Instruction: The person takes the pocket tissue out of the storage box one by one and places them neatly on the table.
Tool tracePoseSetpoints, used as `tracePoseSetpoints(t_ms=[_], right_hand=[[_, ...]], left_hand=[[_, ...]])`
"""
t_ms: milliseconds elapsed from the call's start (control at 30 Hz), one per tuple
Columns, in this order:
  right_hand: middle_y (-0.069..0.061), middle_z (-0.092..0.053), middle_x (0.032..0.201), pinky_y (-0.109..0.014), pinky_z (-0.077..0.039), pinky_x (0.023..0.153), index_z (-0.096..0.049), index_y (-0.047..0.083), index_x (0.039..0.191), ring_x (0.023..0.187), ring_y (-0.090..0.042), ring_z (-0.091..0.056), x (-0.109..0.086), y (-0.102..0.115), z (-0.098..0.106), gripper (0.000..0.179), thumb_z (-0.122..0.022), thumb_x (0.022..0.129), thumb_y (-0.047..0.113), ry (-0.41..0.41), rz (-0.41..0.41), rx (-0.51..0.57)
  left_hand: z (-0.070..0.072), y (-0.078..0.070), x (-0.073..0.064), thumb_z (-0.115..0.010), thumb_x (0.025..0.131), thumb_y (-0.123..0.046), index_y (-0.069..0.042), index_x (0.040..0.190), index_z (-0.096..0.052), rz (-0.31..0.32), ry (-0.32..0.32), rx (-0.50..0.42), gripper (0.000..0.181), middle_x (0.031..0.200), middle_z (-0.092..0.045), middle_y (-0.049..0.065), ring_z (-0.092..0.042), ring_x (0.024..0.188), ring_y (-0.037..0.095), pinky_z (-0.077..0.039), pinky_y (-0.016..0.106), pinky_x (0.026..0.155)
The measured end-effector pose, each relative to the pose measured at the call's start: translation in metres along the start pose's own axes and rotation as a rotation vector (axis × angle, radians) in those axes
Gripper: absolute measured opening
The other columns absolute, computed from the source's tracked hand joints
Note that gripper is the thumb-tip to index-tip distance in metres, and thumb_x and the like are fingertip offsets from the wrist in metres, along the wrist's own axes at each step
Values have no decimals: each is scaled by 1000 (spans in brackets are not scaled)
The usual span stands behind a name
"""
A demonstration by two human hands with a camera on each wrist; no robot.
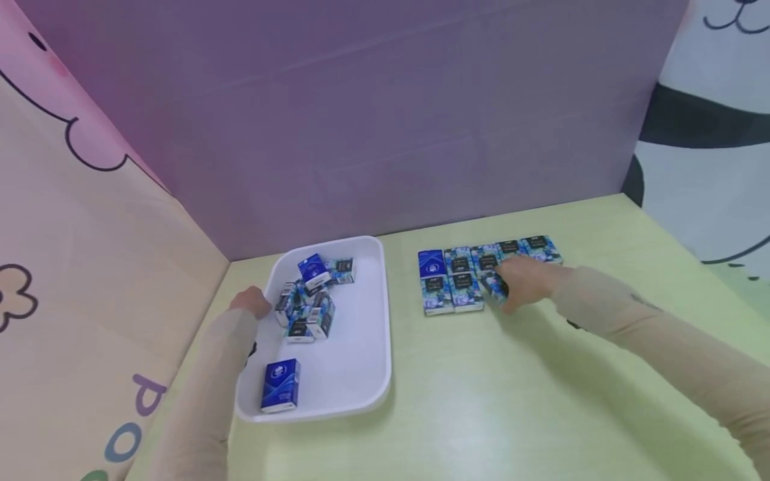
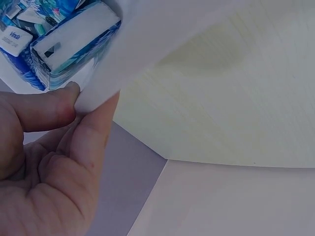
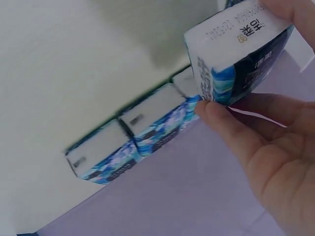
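My right hand (image 1: pixel 525 283) pinches a floral tissue pack (image 3: pixel 241 51) between thumb and fingers; in the right wrist view its white printed end faces the camera. In the head view the hand is at the front row of the laid-out packs, beside a floral pack (image 1: pixel 466 292). Behind it runs a back row with a dark blue pack (image 1: pixel 431 263) at its left end. My left hand (image 1: pixel 251 302) grips the left rim of the white plastic tray (image 1: pixel 386 334), thumb inside, fingers outside. Several tissue packs, among them a floral pack (image 2: pixel 74 37), lie jumbled near that hand.
A blue pack (image 1: pixel 280 385) lies alone at the tray's near end. The tray stands on a light green table (image 1: pixel 457 401). A purple-grey panel (image 1: pixel 385 133) rises along the table's back edge, and a printed cloth (image 1: pixel 90 267) borders the left side.
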State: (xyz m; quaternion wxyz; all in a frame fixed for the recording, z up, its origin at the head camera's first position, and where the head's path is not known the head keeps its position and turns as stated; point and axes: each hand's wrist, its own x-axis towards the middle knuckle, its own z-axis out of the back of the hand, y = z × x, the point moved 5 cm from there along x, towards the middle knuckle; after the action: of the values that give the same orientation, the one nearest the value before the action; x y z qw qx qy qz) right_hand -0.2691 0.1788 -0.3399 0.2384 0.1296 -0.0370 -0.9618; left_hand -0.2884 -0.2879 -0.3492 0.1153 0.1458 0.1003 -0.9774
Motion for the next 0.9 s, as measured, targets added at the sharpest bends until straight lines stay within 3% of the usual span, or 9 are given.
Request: tracePoseSetpoints(t_ms=[167, 300, 567, 900], right_hand=[[-5, -56, 77, -33, -48, 62, -57, 2, 84, 68, -19, -51, -2, -7, -10, 34, -75, 66, 24, 55, -41, 25], [-4, -54, 75, -31, -46, 61, -56, 3, 82, 67, -18, -49, -2, -8, -20, 32, -74, 66, 23, 88, -48, 27], [-3, -54, 74, -31, -48, 62, -57, 6, 76, 65, -17, -49, 1, -5, -31, 31, -76, 66, 28, 16, -31, 19], [-26, -60, 101, -46, -50, 82, -62, -3, 88, 82, -31, -59, 6, 1, -35, 48, -74, 70, 40, -21, -90, -51]], left_hand=[[-1, 0, 0, -49, 85, -13, 15, 110, -48, 5, -2, -9, 37, 99, -58, 28, -58, 91, 36, -49, 43, 81], [-2, 1, 1, -48, 86, -14, 14, 112, -48, 21, 4, -22, 38, 100, -58, 28, -58, 92, 37, -49, 44, 82], [1, -1, -3, -48, 88, -13, 14, 114, -46, 36, 4, -48, 38, 103, -57, 29, -57, 94, 38, -49, 45, 83], [-1, 0, -2, -48, 88, -14, 14, 115, -46, 43, -12, -47, 38, 102, -57, 28, -57, 94, 37, -49, 44, 83]])
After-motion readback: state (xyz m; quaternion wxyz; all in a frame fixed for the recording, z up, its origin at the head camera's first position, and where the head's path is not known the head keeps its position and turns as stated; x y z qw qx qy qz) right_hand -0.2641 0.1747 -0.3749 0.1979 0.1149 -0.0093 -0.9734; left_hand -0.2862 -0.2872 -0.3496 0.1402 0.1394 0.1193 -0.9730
